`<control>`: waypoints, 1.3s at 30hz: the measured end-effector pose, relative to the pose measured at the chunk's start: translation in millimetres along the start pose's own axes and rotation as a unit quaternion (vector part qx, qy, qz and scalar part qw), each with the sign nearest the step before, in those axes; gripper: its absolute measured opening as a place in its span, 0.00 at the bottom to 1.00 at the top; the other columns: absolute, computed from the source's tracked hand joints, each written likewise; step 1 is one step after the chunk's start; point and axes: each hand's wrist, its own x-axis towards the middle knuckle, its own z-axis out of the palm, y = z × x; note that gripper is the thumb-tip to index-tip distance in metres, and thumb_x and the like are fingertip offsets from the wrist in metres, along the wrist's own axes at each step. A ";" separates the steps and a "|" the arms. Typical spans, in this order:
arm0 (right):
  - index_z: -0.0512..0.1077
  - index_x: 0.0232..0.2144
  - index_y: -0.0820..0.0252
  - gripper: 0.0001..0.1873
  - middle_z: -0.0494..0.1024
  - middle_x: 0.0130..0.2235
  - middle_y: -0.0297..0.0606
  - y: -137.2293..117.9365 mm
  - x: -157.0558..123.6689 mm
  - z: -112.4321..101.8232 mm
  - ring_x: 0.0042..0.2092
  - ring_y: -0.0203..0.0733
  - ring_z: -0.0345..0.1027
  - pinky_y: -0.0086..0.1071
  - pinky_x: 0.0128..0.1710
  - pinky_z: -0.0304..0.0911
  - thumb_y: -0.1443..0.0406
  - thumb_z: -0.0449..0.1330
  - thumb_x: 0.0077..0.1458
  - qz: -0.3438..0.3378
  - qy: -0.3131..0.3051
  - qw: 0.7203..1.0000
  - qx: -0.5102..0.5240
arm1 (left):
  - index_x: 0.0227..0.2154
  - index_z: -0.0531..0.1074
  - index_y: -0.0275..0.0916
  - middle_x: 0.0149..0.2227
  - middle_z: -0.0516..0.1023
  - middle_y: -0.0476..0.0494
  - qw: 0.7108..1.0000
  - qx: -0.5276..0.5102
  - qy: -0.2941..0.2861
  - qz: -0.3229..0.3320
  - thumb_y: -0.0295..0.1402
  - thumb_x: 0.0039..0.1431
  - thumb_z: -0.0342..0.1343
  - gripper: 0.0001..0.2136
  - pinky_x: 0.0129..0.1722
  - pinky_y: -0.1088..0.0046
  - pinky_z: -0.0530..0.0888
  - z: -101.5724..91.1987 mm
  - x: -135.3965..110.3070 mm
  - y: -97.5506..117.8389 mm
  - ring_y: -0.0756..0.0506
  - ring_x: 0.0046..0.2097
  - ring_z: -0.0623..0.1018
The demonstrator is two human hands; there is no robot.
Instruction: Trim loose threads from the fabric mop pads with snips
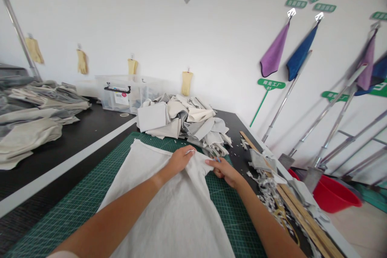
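1. Grip: left hand (181, 158) closed on the far edge of the cloth (169, 205), fingers curled over a raised fold. Right hand (225, 170) just beside it, pinched shut on the same edge at the far right corner. Something small shows at its fingertips, too small to identify.
2. Cloth: one pale sheet lying on the mat (90, 193), spread from the hands back towards the person and bunched where the hands meet.
3. Handling (judged): light, soft and limp. It drapes and creases, has no stiffness of its own and is not fragile. It will likely slide easily on the mat, so one hand should anchor it.
4. Hold points (judged): edges and corners, pinched between thumb and fingers. A grip in the middle would only gather it up.
5. Pile (184, 123): cut cloth pieces, heaped beyond the mat, near the hands but not touching them.
6. Scraps (266, 187): trimmings along the right table edge, over a wooden ruler (298, 207).
7. Bin (127, 92): clear plastic, against the wall behind the pile.
8. Stacks (30, 125): folded cloth, far left, well apart.
9. Basin (335, 197): red, on the floor to the right.
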 end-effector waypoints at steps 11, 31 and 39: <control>0.61 0.26 0.57 0.24 0.48 0.16 0.19 -4.4 -3.7 2.0 0.19 0.26 0.35 0.27 0.18 0.31 0.51 0.70 0.48 -0.010 0.015 1.000 0.021 | 0.40 0.77 0.46 0.40 0.81 0.46 0.989 0.144 0.015 -0.032 0.34 0.65 0.48 0.11 0.48 0.66 0.66 -5.4 -3.9 0.4 0.41 0.44 0.75; 0.64 0.28 0.57 0.20 0.46 0.18 0.19 -9.0 -2.1 19.7 0.19 0.27 0.34 0.27 0.18 0.32 0.52 0.68 0.50 -0.028 0.023 0.998 0.050 | 0.37 0.74 0.40 0.35 0.79 0.47 0.995 -0.040 -0.088 0.037 0.42 0.62 0.55 0.11 0.39 0.73 0.70 13.3 -10.2 18.3 0.47 0.38 0.76; 0.64 0.28 0.57 0.21 0.49 0.15 0.18 -0.8 6.6 19.1 0.17 0.26 0.37 0.27 0.17 0.34 0.51 0.69 0.48 -0.029 0.063 0.996 0.052 | 0.35 0.71 0.38 0.35 0.77 0.46 0.987 -0.125 -0.096 0.021 0.42 0.62 0.54 0.11 0.38 0.74 0.70 18.1 -5.6 14.5 0.48 0.37 0.74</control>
